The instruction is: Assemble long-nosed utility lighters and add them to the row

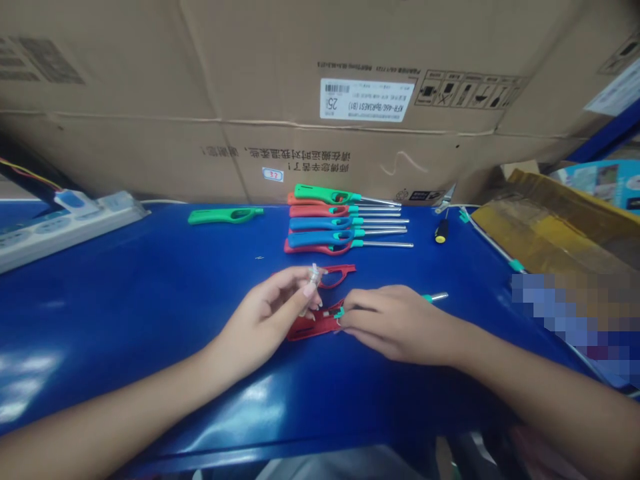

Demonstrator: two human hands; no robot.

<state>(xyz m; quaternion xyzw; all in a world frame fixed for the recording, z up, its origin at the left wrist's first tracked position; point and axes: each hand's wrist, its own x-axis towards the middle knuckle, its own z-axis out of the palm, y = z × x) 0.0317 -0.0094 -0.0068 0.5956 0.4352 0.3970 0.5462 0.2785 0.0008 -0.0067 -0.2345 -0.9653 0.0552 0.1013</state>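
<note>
Between the thumb and fingers of my left hand is a small clear and whitish part, held above the blue table. My right hand is closed over an opened red lighter handle half, with its fingertips at a green inner piece. A metal tube with a green collar sticks out past the knuckles. Just beyond my hands lies the other red handle half, partly hidden by my left fingers. What the right fingertips pinch is mostly covered.
Several assembled long-nosed lighters lie stacked at the back, beside a lone green handle shell. A screwdriver and a blade are right of them. A power strip is on the left. Cardboard walls the back; a taped box stands right.
</note>
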